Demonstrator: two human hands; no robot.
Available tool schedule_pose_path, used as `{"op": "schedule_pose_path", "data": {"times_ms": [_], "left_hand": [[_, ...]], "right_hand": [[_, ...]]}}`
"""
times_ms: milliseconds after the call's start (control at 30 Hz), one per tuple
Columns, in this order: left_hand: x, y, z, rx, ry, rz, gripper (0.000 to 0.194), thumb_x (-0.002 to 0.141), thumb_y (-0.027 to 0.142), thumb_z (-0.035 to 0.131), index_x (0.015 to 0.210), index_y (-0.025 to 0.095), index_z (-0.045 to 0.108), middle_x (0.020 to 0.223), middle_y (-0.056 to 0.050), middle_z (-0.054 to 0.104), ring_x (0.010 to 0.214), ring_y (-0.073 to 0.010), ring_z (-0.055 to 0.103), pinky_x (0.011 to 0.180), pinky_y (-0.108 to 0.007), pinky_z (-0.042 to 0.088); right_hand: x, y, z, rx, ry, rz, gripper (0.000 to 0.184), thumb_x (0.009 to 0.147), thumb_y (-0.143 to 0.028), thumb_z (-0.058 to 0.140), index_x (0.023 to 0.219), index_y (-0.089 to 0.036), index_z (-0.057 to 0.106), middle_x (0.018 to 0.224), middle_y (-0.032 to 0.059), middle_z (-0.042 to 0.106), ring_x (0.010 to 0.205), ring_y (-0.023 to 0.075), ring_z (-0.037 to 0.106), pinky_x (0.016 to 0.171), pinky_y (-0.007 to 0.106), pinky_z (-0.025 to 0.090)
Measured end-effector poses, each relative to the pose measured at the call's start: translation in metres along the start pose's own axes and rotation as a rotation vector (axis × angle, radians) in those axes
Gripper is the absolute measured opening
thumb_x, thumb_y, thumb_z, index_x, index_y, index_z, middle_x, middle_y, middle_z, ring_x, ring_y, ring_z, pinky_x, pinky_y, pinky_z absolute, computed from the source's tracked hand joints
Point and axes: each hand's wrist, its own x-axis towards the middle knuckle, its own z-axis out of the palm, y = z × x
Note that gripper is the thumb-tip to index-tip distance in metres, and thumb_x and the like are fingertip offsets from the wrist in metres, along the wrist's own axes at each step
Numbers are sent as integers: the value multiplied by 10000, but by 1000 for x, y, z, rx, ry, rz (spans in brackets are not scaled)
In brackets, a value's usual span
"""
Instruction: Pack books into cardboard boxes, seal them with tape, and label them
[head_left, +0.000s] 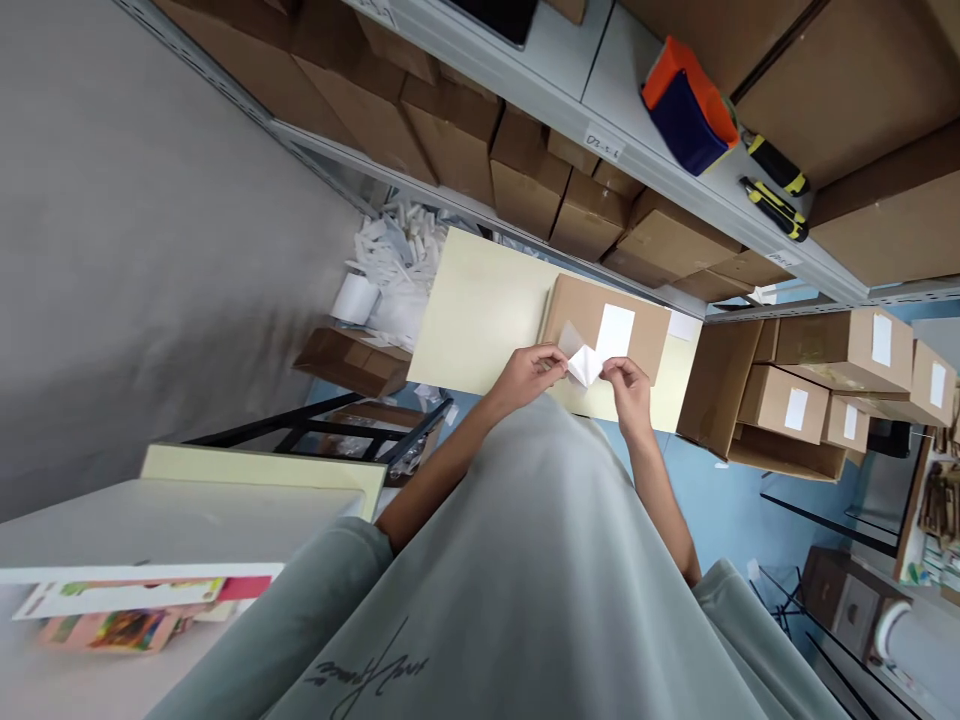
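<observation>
White slip: the small folded white slip [586, 367], with a translucent flap [571, 338] at its upper left, is held up between both hands just right of the frame's centre, in front of the cardboard box's near edge.
Left hand: the left hand [531, 374] pinches the slip's left corner between thumb and fingers.
Right hand: the right hand [630, 392] pinches its right edge, fingertips close together.
Fold risk: the slip is already bent; if it has a sticky face, which I cannot tell, uneven pulling could make it cling to itself, crease or tear.
Flap risk: the loose flap could catch on a fingertip and swing the slip askew.
Box risk: the cardboard box [647, 342] lies on the desk [480, 310] right of centre, a white label [615, 331] on top; a dipping slip could brush or overlap that label.
Drop risk: with only fingertip holds, a slip let go could fall past the desk's near edge onto the blue floor [686, 465].
</observation>
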Motion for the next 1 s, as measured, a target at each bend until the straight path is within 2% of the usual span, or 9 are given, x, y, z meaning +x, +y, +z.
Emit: {"op": "schedule_pose_path", "data": {"times_ms": [267,467,600,667,733,800,867,933,1000], "left_hand": [[-1,-19,-98,-263,93,-76,207,782,387,704,752,183,679,802,-36,687,723,-156,645,639,-270,577],[35,-30,-208,-337,632,-53,163,726,356,641,714,213,565,696,10,593,667,-149,631,614,-261,594],[71,-19,-295,5,889,-27,148,821,334,601,746,213,565,751,-8,638,805,-176,707,726,-278,633],[89,-7,-332,277,881,-84,136,871,334,607,849,201,616,894,-58,736,945,-222,756,824,-331,650],[105,7,-361,619,758,-162,238,841,294,700,1039,165,674,1187,-149,783,1201,-304,734,1024,-435,618],[118,20,-376,837,647,-242,456,756,229,802,1176,99,679,1417,-261,705,1396,-402,633,1186,-538,508],[127,29,-373,925,596,-274,532,742,208,831,1227,51,677,1498,-321,638,1491,-446,545,1260,-570,420],[131,32,-353,969,535,-230,503,821,240,787,1274,50,678,1517,-308,632,1531,-422,511,1285,-542,392],[131,29,-314,967,434,-151,477,897,279,717,1326,73,676,1519,-270,649,1522,-388,533,1287,-516,394]], "right_hand": [[-17,17,3,202,200,171,264,825,-480,738,822,-224,671,800,18,663,764,184,651,738,336,577],[-35,-4,5,433,388,261,233,732,-376,853,806,-196,725,890,0,673,820,130,637,748,250,551],[-43,-17,6,488,478,268,240,693,-357,891,780,-195,737,836,-18,635,769,110,594,700,222,534],[-45,-21,6,497,492,258,244,690,-357,900,782,-197,741,838,-17,637,776,113,596,711,227,542],[-48,-24,5,507,502,243,249,694,-363,906,788,-199,743,853,-13,648,804,121,614,738,236,555],[-51,-25,3,513,509,230,253,707,-376,903,794,-200,744,868,-8,659,831,129,634,757,246,562],[-53,-24,-1,513,526,223,250,713,-383,894,797,-201,745,879,-2,670,844,139,649,762,260,568],[-54,-20,-5,502,549,220,241,717,-384,880,801,-205,742,881,-1,675,833,147,657,759,281,572],[-52,-15,-8,472,576,213,230,725,-386,859,801,-208,733,857,-5,668,804,151,655,765,304,576]]}}
